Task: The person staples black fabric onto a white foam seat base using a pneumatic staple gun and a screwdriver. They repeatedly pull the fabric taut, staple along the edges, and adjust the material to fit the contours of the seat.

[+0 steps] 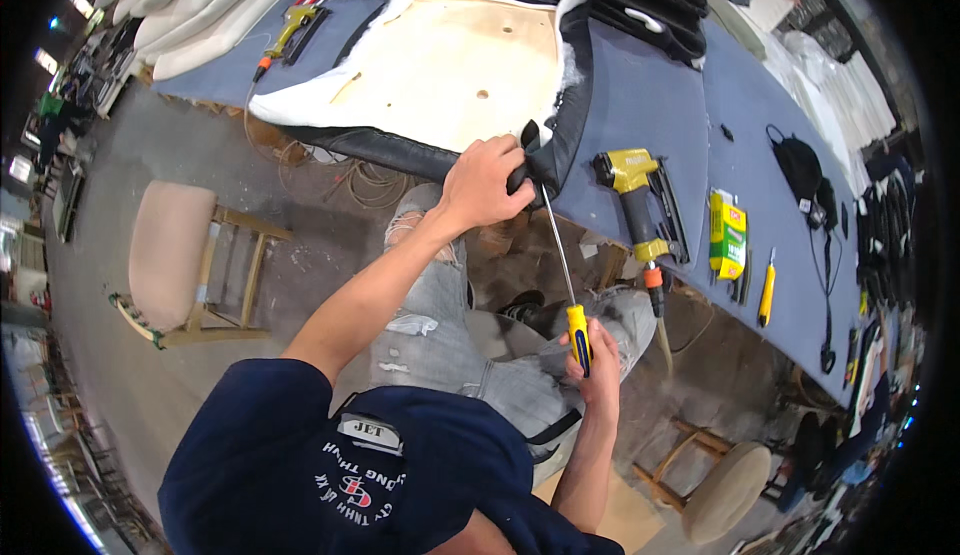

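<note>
Head view: left hand (483, 185) closed on black cover (572, 120), right hand (600, 363) tight around yellow-handled screwdriver (576, 321).

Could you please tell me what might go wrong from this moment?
The screwdriver in the right grip points toward the left grip at the black cover; if it slips, it could jab those fingers. Its tip, hard to see here, might also tear the cover. The yellow staple gun lies at the table edge, its orange coupling overhanging, so a knock could perhaps drop it.
</note>
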Demonstrator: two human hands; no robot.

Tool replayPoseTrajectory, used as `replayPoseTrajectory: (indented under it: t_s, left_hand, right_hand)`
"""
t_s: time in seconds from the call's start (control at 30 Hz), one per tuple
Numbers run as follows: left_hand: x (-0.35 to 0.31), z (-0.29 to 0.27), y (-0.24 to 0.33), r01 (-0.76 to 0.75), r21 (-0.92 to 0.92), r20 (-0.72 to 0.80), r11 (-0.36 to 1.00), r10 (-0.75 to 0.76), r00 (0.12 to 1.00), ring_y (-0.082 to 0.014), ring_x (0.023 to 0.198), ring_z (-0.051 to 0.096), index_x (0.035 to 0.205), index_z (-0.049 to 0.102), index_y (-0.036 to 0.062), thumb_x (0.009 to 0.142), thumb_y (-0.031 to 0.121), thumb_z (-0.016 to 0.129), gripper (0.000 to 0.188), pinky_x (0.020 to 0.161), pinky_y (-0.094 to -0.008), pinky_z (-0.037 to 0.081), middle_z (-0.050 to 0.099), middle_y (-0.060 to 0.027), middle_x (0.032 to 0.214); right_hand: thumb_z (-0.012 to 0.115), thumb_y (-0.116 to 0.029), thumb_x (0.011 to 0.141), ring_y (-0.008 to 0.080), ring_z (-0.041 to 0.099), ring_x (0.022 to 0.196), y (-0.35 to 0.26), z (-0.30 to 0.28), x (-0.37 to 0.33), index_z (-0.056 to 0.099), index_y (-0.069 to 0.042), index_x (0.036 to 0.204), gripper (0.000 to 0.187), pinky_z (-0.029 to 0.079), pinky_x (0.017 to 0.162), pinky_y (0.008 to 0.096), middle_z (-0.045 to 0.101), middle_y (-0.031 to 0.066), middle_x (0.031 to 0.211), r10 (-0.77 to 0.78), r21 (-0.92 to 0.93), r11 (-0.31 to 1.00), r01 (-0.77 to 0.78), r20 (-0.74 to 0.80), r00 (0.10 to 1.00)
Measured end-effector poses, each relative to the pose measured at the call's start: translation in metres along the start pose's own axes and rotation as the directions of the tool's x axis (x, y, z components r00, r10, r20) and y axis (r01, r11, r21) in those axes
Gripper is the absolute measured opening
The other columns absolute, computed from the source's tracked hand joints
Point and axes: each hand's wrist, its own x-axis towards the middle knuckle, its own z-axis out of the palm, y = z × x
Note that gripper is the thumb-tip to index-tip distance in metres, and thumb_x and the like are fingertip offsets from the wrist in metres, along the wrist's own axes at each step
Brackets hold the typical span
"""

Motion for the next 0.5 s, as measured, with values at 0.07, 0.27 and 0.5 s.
replayPoseTrajectory:
  t_s: [0.07,0.27,0.5]
  left_hand:
    - [0.0,-0.001,0.002,0.01,0.026,0.009,1.0,-0.01,1.0,-0.0356,0.084,0.058,0.081,0.056,0.0019,0.075,0.024,0.073,0.029,0.074,-0.0444,0.047,0.056,-0.0132,0.09]
    - [-0.024,-0.005,0.013,0.067,-0.149,-0.109,0.987,-0.084,0.991,-0.0294,0.111,0.057,0.108,0.061,0.0017,0.083,0.013,0.076,0.031,0.098,-0.0381,0.046,0.058,-0.0138,0.12]
    - [-0.057,-0.036,0.08,0.356,-0.772,0.144,0.527,-0.401,0.905,-0.0112,0.104,0.06,0.14,0.058,0.0031,0.098,0.015,0.072,0.046,0.092,-0.0271,0.049,0.062,-0.0048,0.123]
  right_hand:
    - [0.047,-0.036,0.112,0.0076,0.043,0.042,0.015,0.005,0.004,0.061,0.001,0.122,0.04,0.033,0.039,0.0227,0.069,0.0127,0.086,0.067,0.221,0.971,-0.091,0.112,0.991]
    - [0.047,-0.034,0.112,0.0064,0.043,0.044,0.048,0.017,-0.003,0.063,0.002,0.125,0.041,0.036,0.041,0.0217,0.071,0.014,0.09,-0.169,0.073,0.983,0.17,-0.022,0.985]
    - [0.052,-0.034,0.111,0.0083,0.05,0.05,0.06,0.0,-0.037,0.066,0.004,0.125,0.043,0.04,0.045,0.0233,0.073,0.0161,0.091,-0.368,-0.005,0.93,0.368,0.026,0.929]
